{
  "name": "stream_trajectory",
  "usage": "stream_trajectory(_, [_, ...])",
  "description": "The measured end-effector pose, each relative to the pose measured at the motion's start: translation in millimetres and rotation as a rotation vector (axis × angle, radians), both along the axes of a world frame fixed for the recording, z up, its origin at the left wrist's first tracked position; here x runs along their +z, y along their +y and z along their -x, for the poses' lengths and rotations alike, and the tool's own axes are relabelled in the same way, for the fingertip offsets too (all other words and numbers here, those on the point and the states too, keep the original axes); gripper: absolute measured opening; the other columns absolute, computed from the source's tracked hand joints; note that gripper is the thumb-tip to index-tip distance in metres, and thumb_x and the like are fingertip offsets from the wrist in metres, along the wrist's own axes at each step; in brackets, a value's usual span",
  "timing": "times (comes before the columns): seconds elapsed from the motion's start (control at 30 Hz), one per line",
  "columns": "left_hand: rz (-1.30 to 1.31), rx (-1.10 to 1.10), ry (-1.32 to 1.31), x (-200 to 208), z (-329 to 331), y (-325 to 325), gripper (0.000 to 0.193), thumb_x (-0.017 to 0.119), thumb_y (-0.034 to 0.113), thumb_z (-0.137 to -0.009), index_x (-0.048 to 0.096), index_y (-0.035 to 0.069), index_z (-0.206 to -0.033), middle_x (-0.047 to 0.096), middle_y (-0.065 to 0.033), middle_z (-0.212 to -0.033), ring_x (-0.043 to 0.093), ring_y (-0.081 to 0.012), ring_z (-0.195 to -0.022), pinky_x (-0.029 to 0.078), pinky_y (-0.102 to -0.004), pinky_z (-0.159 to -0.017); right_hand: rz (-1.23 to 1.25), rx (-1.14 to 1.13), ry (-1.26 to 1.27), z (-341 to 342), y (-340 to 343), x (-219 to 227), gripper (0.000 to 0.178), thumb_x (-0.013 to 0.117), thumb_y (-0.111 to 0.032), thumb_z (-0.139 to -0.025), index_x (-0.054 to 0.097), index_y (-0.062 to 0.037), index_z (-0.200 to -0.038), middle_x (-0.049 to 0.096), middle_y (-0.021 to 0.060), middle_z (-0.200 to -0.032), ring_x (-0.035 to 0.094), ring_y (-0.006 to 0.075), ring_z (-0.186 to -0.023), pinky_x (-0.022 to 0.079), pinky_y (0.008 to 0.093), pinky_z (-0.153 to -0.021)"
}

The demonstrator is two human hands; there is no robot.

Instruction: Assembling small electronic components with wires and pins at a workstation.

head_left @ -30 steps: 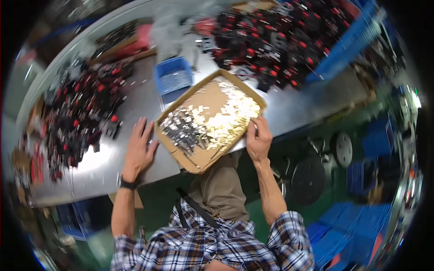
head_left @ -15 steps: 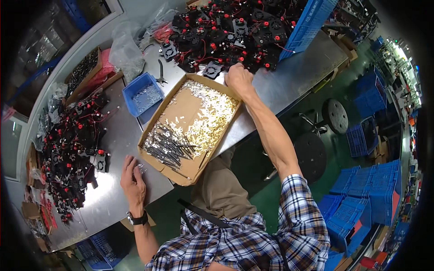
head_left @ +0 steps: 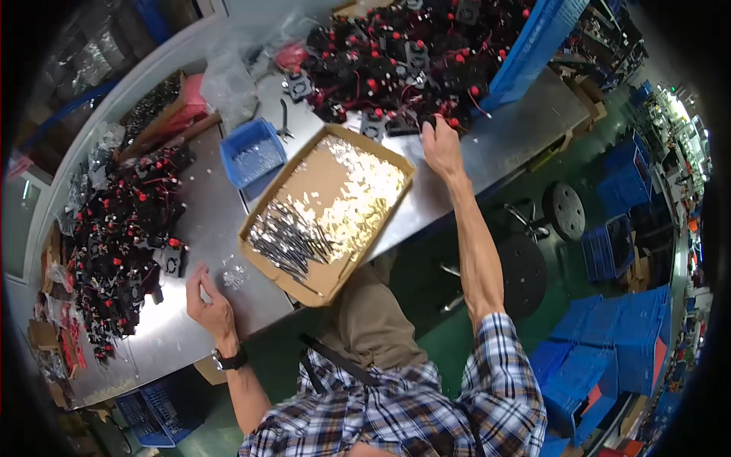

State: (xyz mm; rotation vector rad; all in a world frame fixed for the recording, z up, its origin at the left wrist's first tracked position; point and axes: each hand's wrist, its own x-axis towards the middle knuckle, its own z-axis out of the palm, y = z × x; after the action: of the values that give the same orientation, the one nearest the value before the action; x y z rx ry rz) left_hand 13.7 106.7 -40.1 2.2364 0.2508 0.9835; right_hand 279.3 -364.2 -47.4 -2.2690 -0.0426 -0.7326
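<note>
My right hand (head_left: 443, 154) is at the near edge of a big heap of black fan-like parts with red knobs and wires (head_left: 396, 68). Its fingers close on a black part there, mostly hidden in the heap. Over the steel table at the left, my left hand (head_left: 211, 311) has its fingers apart and nothing visible in them. Just beyond it lies a small scatter of shiny bits (head_left: 234, 273). Between my arms a shallow cardboard tray (head_left: 312, 183) holds loose gold and silver metal pieces (head_left: 362, 190) and dark thin rods (head_left: 289, 240).
A blue bin (head_left: 237, 175) with small clear-looking bits stands left of the tray, with pliers (head_left: 285, 118) behind it. Another heap of black parts (head_left: 122, 244) covers the left table. A blue panel (head_left: 537, 46) rises at the right; round stools (head_left: 563, 209) stand beyond the edge.
My right hand has moved right along the edge of the heap, away from the tray's corner. My left hand has drawn back left, uncovering the shiny bits. The view has shifted slightly.
</note>
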Motion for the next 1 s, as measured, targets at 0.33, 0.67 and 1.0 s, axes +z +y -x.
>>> stream_trajectory(0.33, [0.417, -0.106, -0.05, 40.5, 28.2, -54.4, 0.023, 0.05, 0.007, -0.104, 0.067, -0.005, -0.115, 0.071, -0.0128, -0.114, 0.065, -0.0213, -0.108, 0.048, -0.0337, -0.099, -1.065, 0.537, 0.224, 93.1, 55.2, 55.5, 0.035, 0.05, -0.016, -0.106, 0.052, 0.0053, -0.135, 0.068, 0.0078, -0.114, 0.068, 0.0143, -0.087, 0.056, 0.0299, -0.08])
stream_trajectory(0.67, [1.141, -0.807, 0.264, 64.0, 10.7, -146.6, 0.06, 0.064, 0.036, -0.101, 0.047, -0.003, -0.143, 0.07, -0.016, -0.118, 0.069, -0.021, -0.105, 0.056, -0.0337, -0.091, -0.44, 0.911, 0.565, 274.6, 174.3, 67.6, 0.035, 0.06, -0.019, -0.101, 0.057, 0.0029, -0.128, 0.066, 0.0161, -0.115, 0.065, 0.0241, -0.105, 0.051, 0.0371, -0.087])
stream_trajectory(1.0, [1.227, -0.713, 0.721, 44.9, 70.2, -89.1, 0.037, 0.069, 0.001, -0.091, 0.057, -0.007, -0.126, 0.067, -0.0119, -0.085, 0.069, -0.0193, -0.068, 0.058, -0.0306, -0.061, 0.227, 0.616, 0.472, 194.2, 111.6, 82.9, 0.022, 0.063, -0.007, -0.093, 0.069, 0.0025, -0.112, 0.07, 0.0226, -0.089, 0.069, 0.0352, -0.077, 0.052, 0.0359, -0.07])
